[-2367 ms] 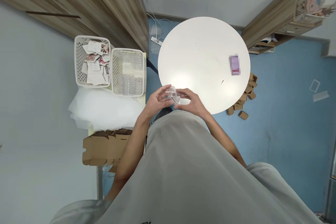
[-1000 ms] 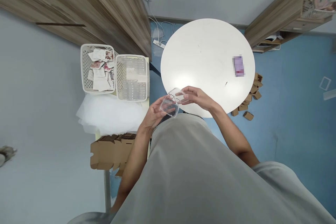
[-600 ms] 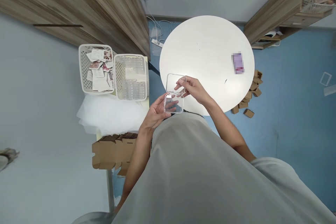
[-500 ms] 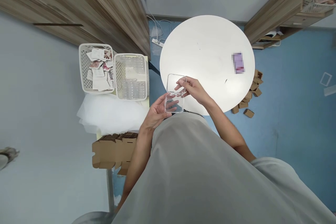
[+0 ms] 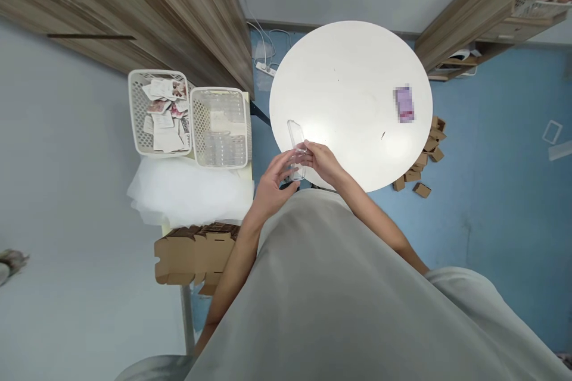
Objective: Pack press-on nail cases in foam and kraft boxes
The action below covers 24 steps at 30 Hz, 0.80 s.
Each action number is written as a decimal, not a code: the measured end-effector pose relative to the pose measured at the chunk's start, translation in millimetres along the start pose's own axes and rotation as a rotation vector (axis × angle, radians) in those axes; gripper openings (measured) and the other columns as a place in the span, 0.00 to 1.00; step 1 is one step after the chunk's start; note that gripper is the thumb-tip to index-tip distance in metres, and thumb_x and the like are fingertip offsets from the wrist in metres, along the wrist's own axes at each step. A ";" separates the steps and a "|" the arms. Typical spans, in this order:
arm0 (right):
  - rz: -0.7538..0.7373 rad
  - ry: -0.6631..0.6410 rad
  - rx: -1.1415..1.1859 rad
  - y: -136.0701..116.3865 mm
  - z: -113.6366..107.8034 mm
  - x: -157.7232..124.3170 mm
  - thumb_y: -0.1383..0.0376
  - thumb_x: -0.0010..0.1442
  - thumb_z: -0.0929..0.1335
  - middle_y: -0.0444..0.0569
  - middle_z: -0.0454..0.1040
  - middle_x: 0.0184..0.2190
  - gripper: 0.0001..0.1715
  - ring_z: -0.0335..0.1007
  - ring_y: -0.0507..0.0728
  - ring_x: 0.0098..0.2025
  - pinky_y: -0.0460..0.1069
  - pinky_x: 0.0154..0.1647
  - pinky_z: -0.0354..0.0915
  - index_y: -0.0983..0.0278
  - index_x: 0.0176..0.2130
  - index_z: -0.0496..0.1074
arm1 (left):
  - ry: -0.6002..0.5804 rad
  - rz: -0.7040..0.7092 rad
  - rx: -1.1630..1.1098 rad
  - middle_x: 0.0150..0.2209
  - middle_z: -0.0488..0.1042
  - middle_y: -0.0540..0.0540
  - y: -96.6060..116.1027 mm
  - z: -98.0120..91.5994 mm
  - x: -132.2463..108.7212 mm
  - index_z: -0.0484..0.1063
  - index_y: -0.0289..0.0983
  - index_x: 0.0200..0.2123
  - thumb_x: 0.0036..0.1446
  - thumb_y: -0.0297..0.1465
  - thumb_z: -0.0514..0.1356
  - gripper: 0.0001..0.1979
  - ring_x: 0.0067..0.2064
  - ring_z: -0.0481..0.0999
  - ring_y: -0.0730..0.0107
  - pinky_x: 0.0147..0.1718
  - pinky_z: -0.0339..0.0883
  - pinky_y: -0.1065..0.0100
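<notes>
Between my hands is a clear plastic hinged case, its lid swung open and the whole thing turned nearly edge-on. My left hand grips the lower half from the left, with thumb and fingers around its sides. From the right, my right hand pinches the case near the hinge with thumb and fingertips. The case is over the near left edge of a round white table. Part of its lower half is hidden by my fingers.
Left stand two white baskets, one with printed packets, the other with clear cases. White foam sheets and flat cardboard boxes lie nearer me. A blurred purple item lies on the table; small brown boxes lie on the floor.
The open case has rotated from facing me to nearly edge-on. My right hand has moved slightly down and left, closer to my left hand.
</notes>
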State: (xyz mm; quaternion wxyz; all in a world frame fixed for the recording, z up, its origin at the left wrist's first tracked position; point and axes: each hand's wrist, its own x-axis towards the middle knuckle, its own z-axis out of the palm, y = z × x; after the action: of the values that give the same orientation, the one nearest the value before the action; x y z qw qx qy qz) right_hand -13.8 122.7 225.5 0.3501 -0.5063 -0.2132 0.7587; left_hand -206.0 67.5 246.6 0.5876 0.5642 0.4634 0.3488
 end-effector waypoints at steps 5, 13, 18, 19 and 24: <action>0.128 -0.027 0.273 18.9 11.8 18.0 0.45 0.70 0.75 0.40 0.70 0.26 0.24 0.64 0.51 0.27 0.46 0.29 0.67 0.59 0.34 0.72 | -0.024 0.151 0.316 0.74 0.69 0.40 11.0 30.6 10.4 0.64 0.49 0.78 0.72 0.32 0.62 0.33 0.76 0.68 0.50 0.73 0.70 0.46; 0.072 0.011 0.113 27.8 2.2 20.5 0.38 0.69 0.73 0.38 0.62 0.24 0.30 0.60 0.52 0.26 0.47 0.26 0.66 0.56 0.32 0.65 | 0.136 -0.008 0.000 0.72 0.70 0.37 20.8 56.0 14.5 0.73 0.45 0.70 0.67 0.41 0.71 0.31 0.74 0.69 0.41 0.69 0.73 0.46; -0.055 0.240 -0.184 31.4 -2.9 15.0 0.38 0.71 0.70 0.41 0.68 0.25 0.30 0.67 0.53 0.28 0.48 0.31 0.69 0.58 0.32 0.69 | 0.288 -0.200 -0.110 0.71 0.70 0.37 2.3 47.8 21.9 0.73 0.45 0.69 0.64 0.45 0.74 0.34 0.65 0.78 0.45 0.61 0.80 0.51; -0.071 0.286 -0.228 31.3 -3.8 15.1 0.36 0.71 0.69 0.41 0.68 0.26 0.31 0.67 0.53 0.28 0.48 0.30 0.68 0.58 0.33 0.69 | 0.301 -0.229 -0.124 0.70 0.72 0.36 -4.1 44.4 23.8 0.73 0.44 0.68 0.64 0.45 0.74 0.33 0.64 0.79 0.47 0.60 0.80 0.51; -0.177 0.349 -0.326 24.9 -9.8 11.9 0.30 0.68 0.68 0.42 0.71 0.29 0.36 0.69 0.52 0.28 0.48 0.32 0.68 0.58 0.34 0.70 | 0.325 -0.312 -0.265 0.62 0.79 0.35 -33.9 24.8 28.4 0.74 0.39 0.66 0.63 0.44 0.74 0.32 0.57 0.84 0.51 0.59 0.80 0.48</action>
State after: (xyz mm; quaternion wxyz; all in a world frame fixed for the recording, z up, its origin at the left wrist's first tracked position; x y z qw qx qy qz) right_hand -15.5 114.7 197.4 0.3603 -0.6586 -0.3125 0.5820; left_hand -177.3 81.5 207.2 0.6207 0.3405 0.5836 0.3978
